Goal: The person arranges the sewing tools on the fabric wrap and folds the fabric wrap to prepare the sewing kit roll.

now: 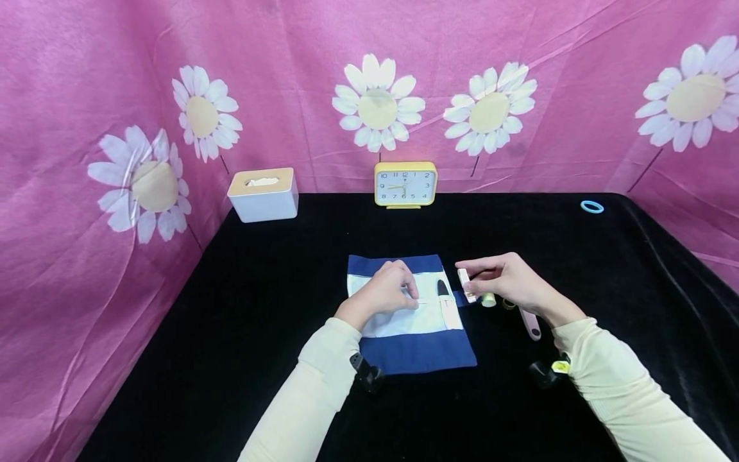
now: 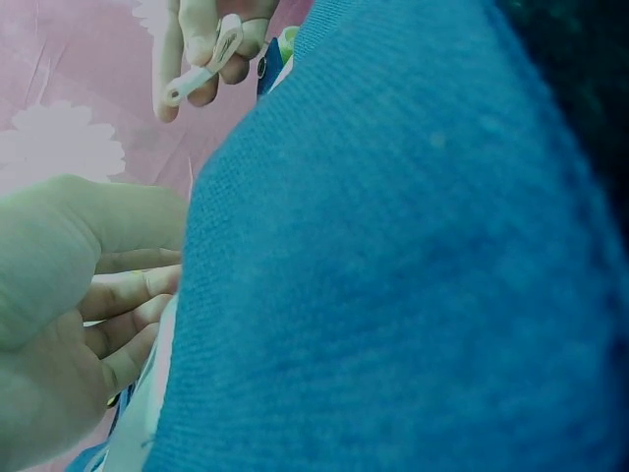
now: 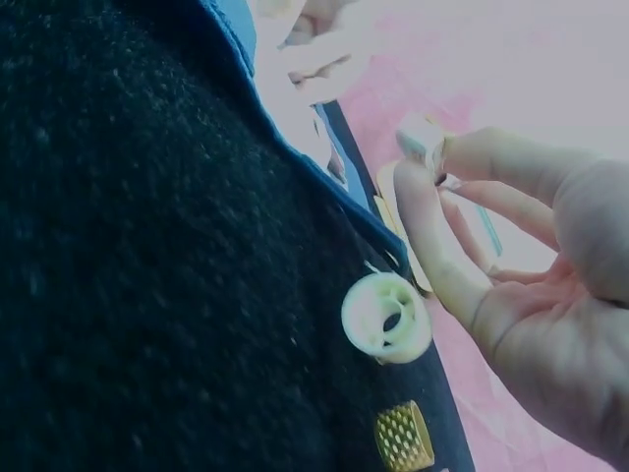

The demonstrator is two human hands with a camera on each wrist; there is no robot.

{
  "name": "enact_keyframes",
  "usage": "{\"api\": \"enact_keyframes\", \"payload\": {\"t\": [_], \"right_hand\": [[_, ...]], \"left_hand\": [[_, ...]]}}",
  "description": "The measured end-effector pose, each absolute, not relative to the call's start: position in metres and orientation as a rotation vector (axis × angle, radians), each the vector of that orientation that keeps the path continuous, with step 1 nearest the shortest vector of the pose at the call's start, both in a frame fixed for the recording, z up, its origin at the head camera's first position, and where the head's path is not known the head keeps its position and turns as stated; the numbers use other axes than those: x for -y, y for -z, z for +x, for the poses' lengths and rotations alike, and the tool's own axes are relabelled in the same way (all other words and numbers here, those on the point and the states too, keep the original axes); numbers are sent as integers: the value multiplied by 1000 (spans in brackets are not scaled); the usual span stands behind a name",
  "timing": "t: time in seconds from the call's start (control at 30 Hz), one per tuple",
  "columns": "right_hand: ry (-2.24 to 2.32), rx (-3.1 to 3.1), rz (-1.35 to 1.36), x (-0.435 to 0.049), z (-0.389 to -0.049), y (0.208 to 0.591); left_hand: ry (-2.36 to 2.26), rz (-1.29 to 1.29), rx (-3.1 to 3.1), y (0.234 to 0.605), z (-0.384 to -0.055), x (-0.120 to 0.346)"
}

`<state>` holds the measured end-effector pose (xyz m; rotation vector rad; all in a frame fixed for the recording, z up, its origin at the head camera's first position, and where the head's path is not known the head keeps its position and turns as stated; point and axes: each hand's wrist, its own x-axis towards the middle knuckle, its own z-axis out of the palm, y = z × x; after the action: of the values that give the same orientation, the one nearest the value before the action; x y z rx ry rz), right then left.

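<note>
A navy and white fabric pouch (image 1: 416, 351) lies unfolded on the black cloth. My left hand (image 1: 388, 292) is over its white panel, thumb and fingertips pinching a thin white strap (image 1: 424, 301) there; in the left wrist view the sleeve hides those fingertips. A black-topped tool (image 1: 442, 289) sits in the pouch's right side. Just off the right edge, my right hand (image 1: 510, 282) pinches a small white looped strip (image 2: 204, 74) between thumb and fingers. Below that hand are a pale green thread spool (image 3: 386, 318) and a gold thimble (image 3: 404, 437).
A pinkish oblong handle (image 1: 530, 325) lies under the right wrist. Along the back stand a tissue box (image 1: 264, 204) and a yellow clock (image 1: 405, 200). A blue ring (image 1: 591, 206) lies at the back right, before the pink flowered curtain (image 1: 288, 96).
</note>
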<state>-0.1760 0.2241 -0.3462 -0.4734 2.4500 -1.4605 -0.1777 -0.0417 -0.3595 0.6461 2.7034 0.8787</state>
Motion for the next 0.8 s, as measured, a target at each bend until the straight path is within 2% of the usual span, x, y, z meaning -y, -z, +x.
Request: {"api": "enact_keyframes", "payload": {"t": [0.23, 0.8], "right_hand": [[1572, -2378, -515, -208, -180, 351], [1486, -2450, -503, -174, -193, 358]], "left_hand": [[-876, 619, -2703, 360, -178, 41], [-871, 657, -2684, 358, -180, 42]]}}
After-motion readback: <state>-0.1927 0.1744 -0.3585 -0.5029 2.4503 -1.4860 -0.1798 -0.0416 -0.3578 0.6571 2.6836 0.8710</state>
